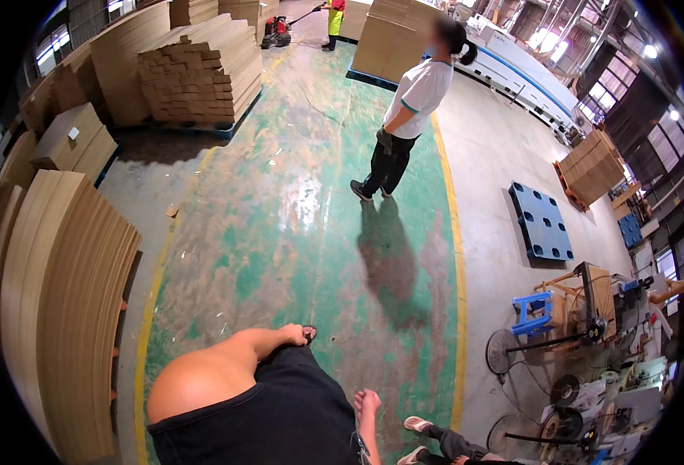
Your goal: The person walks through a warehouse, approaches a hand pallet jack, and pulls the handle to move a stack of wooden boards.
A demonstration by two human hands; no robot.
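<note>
My left hand [294,334] is held out in front of the black clothing [272,415], at the end of a bent bare arm. It shows small and foreshortened beside a sandalled foot [309,333], so its fingers cannot be made out. To the right of the clothing is my right hand [366,402], its fingers curled in loosely with nothing visible in them. Neither hand appears to touch any of the goods around. Below both hands lies the worn green floor [280,256].
A person in a white shirt [423,87] stands ahead. Another person's grey trouser legs [454,443] show at lower right. Board stacks [70,310] line the left. On the right are a blue pallet [542,221], a blue stool [532,312] and a fan [501,353]. A red pallet truck [277,32] stands far off.
</note>
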